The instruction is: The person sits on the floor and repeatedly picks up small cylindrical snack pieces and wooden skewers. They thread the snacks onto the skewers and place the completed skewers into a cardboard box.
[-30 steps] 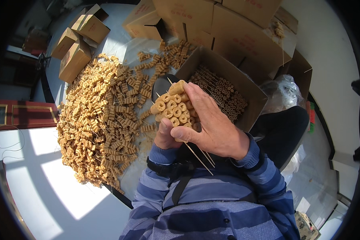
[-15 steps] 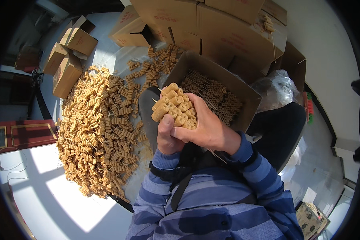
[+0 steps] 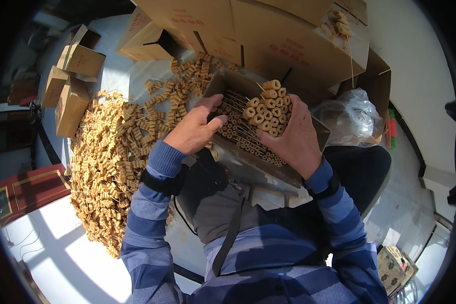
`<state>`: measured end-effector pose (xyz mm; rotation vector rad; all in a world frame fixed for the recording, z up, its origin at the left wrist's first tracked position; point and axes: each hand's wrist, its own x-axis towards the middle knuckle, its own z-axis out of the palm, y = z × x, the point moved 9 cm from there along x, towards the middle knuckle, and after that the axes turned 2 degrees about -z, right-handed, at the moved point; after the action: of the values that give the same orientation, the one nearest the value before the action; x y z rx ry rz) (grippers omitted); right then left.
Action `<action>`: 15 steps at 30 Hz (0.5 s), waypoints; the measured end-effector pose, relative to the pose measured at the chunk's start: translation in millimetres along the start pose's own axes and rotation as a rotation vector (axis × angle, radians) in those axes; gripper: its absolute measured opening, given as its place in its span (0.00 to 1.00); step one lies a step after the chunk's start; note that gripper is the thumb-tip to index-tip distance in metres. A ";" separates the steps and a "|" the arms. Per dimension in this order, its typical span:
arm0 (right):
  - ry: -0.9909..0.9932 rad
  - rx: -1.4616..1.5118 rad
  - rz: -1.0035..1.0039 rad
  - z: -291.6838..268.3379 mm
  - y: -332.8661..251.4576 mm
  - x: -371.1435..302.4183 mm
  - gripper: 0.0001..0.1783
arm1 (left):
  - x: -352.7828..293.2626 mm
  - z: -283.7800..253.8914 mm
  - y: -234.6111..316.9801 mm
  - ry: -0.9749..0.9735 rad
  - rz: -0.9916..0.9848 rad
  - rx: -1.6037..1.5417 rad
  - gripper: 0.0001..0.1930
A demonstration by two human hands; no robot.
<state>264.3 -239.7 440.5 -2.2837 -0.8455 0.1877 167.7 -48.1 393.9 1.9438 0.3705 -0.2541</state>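
The bare left hand (image 3: 195, 126), thumb and fingers apart, hovered by the brown cardboard box (image 3: 288, 175). Above it, a bundle of golden hollow cylinders on thin sticks (image 3: 270, 109) was clasped in the bare right hand (image 3: 300, 138); uneven one-handed pressure could let outer skewers slip.

Lit by hard sunlight. Burned out to near white on the floor (image 3: 88, 266) at left, crossed there by broad, bar-like shadows. Bright on the heap of skewered pieces (image 3: 106, 167) and on the bundle (image 3: 268, 110), darker inside the open carton (image 3: 320, 134). Glinting off crumpled clear plastic (image 3: 357, 114). Dim and indistinct at upper left. Bent toward the edges, black around the rim. Fairly sharp at the fingers (image 3: 298, 110).
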 end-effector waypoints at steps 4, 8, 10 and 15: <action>0.009 -0.146 0.015 15.2 21.7 0.1 0.51 | 69.9 39.4 -41.7 -0.206 -0.055 0.644 0.28; -0.058 -0.212 0.047 33.9 45.0 -4.0 0.53 | 113.9 83.1 -98.2 -0.411 -0.172 0.963 0.28; -0.084 -0.238 0.032 42.6 52.8 -6.2 0.53 | 127.5 92.5 -119.2 -0.395 -0.151 1.004 0.31; -0.164 -0.249 0.057 70.6 69.5 -4.0 0.55 | 142.1 94.7 -162.5 -0.382 -0.137 1.056 0.34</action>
<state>272.8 -241.5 341.8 -2.5545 -0.9322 0.3142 238.7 -56.6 169.3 2.8078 0.0994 -1.0579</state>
